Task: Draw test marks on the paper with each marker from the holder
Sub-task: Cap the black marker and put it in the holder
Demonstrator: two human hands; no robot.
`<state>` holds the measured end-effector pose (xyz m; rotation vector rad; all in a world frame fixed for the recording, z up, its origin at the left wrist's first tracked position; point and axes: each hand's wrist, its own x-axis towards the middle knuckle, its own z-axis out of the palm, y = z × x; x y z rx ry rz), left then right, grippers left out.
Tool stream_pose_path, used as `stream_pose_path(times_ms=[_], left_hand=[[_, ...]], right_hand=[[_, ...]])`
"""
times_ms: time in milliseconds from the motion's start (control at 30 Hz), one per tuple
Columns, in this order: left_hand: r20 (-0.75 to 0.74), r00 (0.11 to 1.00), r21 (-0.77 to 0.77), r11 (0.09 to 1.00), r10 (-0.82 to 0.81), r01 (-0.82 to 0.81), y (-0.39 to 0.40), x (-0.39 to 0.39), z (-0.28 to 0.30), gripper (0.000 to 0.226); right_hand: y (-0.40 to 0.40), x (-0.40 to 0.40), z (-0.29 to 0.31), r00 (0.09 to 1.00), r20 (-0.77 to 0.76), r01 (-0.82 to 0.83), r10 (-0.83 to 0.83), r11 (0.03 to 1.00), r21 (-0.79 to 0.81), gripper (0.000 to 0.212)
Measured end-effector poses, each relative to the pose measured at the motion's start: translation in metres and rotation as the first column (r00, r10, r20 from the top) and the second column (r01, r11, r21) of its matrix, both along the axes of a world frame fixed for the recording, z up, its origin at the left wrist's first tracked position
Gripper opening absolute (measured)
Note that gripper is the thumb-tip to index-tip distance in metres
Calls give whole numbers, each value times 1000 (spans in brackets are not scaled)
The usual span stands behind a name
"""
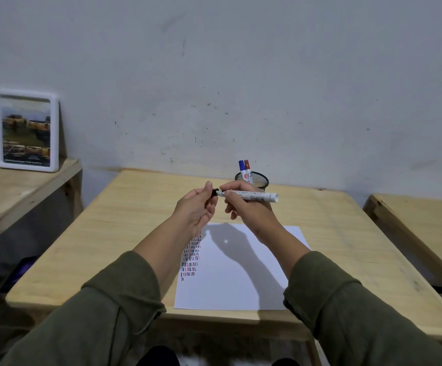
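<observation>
My right hand (246, 207) grips a white marker (257, 196) held level above the table, its tip pointing left. My left hand (198, 207) pinches the marker's black cap (215, 193) right at that tip; whether the cap is on or just off I cannot tell. Below lies a white sheet of paper (238, 281) with rows of short black, red and blue marks along its left side. Behind my hands stands a black mesh holder (261, 180) with a blue-capped marker (242, 167) and a red-capped marker (247, 166) upright in it.
The paper lies on a light wooden table (124, 228) against a grey wall. A lower wooden shelf at left carries a white-framed picture (25, 129). Another wooden table (426, 228) stands at right across a narrow gap.
</observation>
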<state>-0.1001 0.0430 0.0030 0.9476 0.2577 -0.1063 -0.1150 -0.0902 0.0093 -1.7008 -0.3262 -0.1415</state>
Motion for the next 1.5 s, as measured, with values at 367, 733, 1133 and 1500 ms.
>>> stream_pose_path(times_ms=[367, 733, 1133, 1500], left_hand=[[9, 995, 7, 995, -97, 97, 6, 3, 9, 9], [126, 986, -175, 975, -112, 134, 4, 2, 11, 23], [86, 994, -141, 986, -72, 84, -5, 4, 8, 26], [69, 990, -170, 976, -125, 135, -7, 2, 14, 7]], right_hand=[[-5, 2, 7, 999, -54, -2, 8, 995, 95, 14], [-1, 0, 6, 996, -86, 12, 7, 978, 210, 14], [4, -6, 9, 999, -31, -20, 25, 986, 165, 11], [9, -1, 16, 999, -40, 37, -27, 960, 277, 13]])
